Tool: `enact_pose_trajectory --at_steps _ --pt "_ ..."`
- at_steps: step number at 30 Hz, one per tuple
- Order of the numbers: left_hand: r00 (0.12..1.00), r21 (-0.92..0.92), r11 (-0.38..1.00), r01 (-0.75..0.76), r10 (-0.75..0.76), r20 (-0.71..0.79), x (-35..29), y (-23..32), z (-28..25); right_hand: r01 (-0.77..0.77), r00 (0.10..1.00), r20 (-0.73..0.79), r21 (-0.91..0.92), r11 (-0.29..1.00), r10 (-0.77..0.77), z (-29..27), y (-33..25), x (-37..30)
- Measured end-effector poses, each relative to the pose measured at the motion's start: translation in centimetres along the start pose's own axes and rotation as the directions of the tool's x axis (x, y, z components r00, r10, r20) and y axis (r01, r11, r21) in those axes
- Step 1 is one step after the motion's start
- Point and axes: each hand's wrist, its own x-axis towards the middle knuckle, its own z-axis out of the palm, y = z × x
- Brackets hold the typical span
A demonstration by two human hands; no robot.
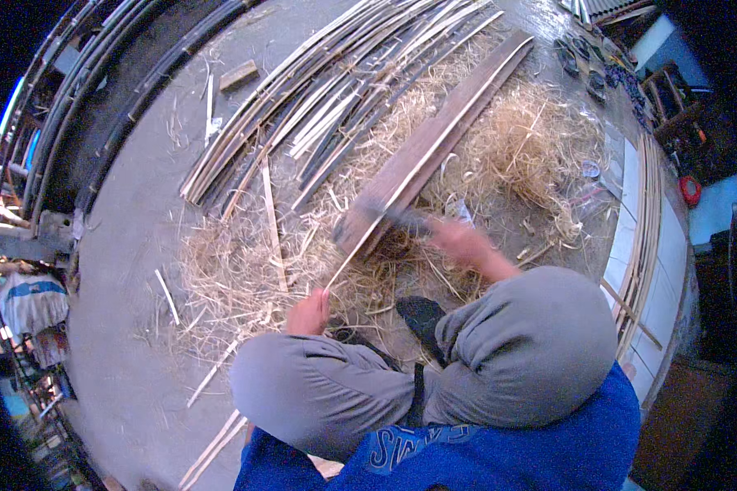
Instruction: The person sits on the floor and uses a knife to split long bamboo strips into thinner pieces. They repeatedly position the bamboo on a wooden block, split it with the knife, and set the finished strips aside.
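Observation:
A long, thin pale bamboo strip (428, 162) lies lengthwise along a brown wooden plank (413, 147). Its near end is pinched in my left hand (309, 313), closed by my left knee. My right hand (458, 243) is closed round a broad, dark-bladed knife (400, 218), smeared by motion. The blade lies across the strip near the plank's close end; whether it cuts into the strip I cannot tell. Curly shavings (516, 143) surround the plank on both sides.
Many split bamboo strips (303, 98) are piled on the grey floor at the far left. Dark poles (131, 106) line the left side. Long strips (643, 221) lie on white tiles at the right. A small wood block (238, 75) sits beyond the pile, and footwear (577, 57) stands far right.

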Motion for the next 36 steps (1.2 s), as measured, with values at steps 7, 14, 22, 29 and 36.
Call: enact_pose_trajectory --at_steps 7,14,22,29,36 --pt "0.998 -0.412 0.911 0.011 0.013 0.054 0.4 -2.3 -1.4 -0.513 0.853 -0.105 0.018 0.858 0.512 -6.6 2.2 3.9" --pt "0.992 -0.465 0.884 0.045 0.013 0.122 1.9 -2.0 -0.6 -0.193 0.981 -0.039 -0.166 0.967 0.189 -2.4 1.8 4.1" --pt "0.977 -0.766 0.618 0.174 -0.01 0.213 5.3 0.2 -1.6 0.057 0.99 0.135 -0.063 0.996 -0.048 1.4 -3.9 1.7" --pt "0.986 -0.559 0.815 0.149 -0.084 0.141 0.9 -4.7 -0.3 -0.445 0.865 -0.239 0.037 0.895 0.441 -5.7 3.7 4.7" --pt "0.997 -0.062 0.995 -0.075 0.072 -0.041 3.4 1.2 0.2 0.196 0.939 0.309 -0.123 0.973 -0.15 -0.7 -8.5 -2.0"
